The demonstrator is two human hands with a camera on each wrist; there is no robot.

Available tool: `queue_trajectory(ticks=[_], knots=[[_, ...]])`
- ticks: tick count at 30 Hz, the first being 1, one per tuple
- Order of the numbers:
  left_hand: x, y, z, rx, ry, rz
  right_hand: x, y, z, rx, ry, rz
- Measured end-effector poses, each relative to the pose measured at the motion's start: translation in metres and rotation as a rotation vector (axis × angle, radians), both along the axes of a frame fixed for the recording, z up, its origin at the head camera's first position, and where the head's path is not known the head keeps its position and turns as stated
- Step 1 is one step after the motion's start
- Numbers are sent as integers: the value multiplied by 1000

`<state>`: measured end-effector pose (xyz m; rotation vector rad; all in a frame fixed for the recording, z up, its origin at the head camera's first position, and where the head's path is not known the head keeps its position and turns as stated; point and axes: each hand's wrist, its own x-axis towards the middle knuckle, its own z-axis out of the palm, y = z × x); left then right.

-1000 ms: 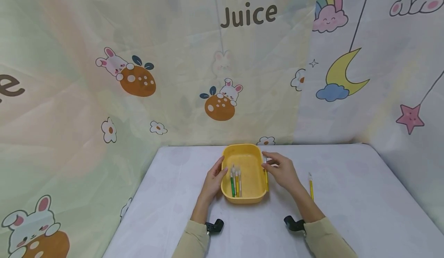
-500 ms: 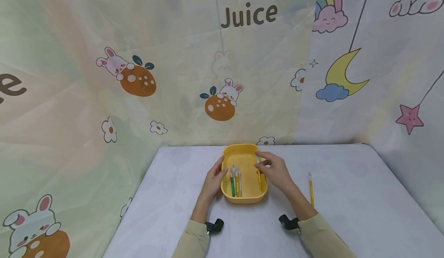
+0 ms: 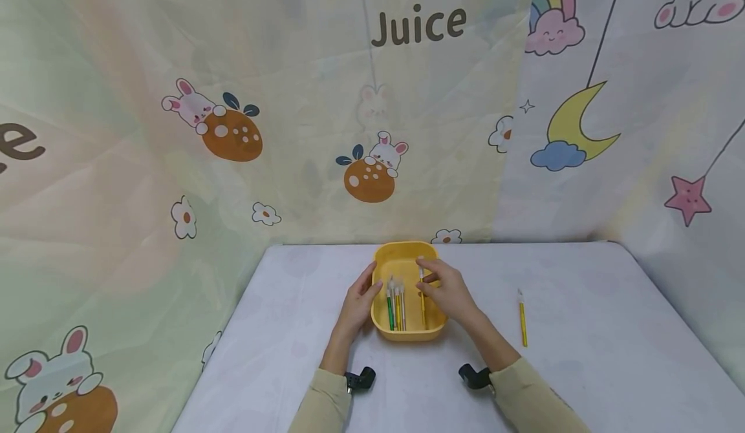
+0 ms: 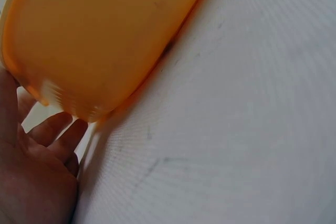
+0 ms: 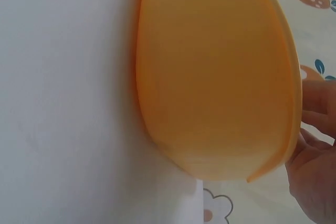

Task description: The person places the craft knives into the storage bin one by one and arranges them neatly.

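A yellow plastic tray (image 3: 381,335) stands on the table in the head view. At its left side, my left hand (image 3: 352,304) holds it, with the thumb over the rim and the fingers along the outside; the left wrist view has the fingertips against the wall. My right hand (image 3: 453,292) is over the tray's right part and pinches a slim yellow pencil (image 3: 423,313) with a pale tip, upright along the tray's length. Several similar pencils (image 3: 398,310), green, yellow and pale, lie side by side in the left half. The right wrist view hides the held pencil behind the tray wall.
Another yellow pencil (image 3: 523,322) lies on the white-covered table (image 3: 605,355) to the right of my right forearm. A printed cloth (image 3: 314,181) hangs along the table's back edge and sides. Each wrist carries a small black camera (image 3: 361,379).
My right hand has moved left with its pencil, from beside the tray's right rim to above the inside. The left hand and tray have stayed put.
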<state>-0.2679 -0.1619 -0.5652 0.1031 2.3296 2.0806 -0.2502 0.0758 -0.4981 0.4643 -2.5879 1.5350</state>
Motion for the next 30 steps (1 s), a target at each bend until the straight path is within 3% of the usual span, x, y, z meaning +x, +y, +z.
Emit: queue_trajectory(ticks=[15, 30], knots=[[1, 0, 0, -8, 1, -8, -6, -24, -1, 40, -60, -7], [-1, -1, -2, 2, 2, -13, -11, -35, -6, 75, -55, 4]])
